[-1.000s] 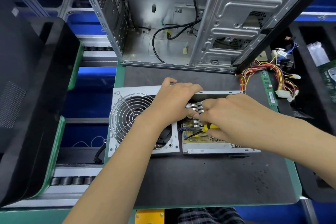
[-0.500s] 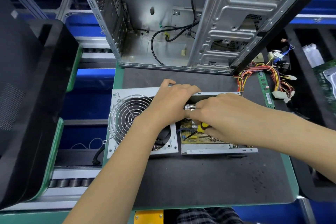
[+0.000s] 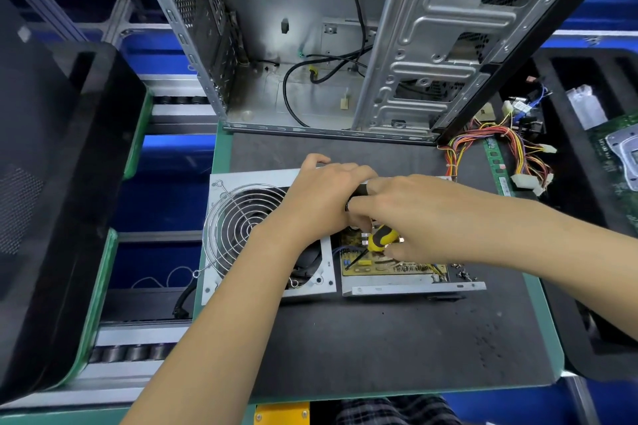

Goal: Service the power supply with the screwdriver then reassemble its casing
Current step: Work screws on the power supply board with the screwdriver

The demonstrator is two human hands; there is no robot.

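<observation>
Power supply (image 3: 411,281) lay open on the dark surface (image 3: 379,338), both hands working inside it.

The left hand (image 3: 321,200) gripped its far wall; the right hand (image 3: 414,217) held the screwdriver (image 3: 378,241) curled in its fingers, tip on the circuit board (image 3: 386,267). The metal shell looked stiff and fairly heavy, best held by its walls; the board seemed fragile. The fan cover (image 3: 241,235) lay just beside it, not yet refitted.
</observation>
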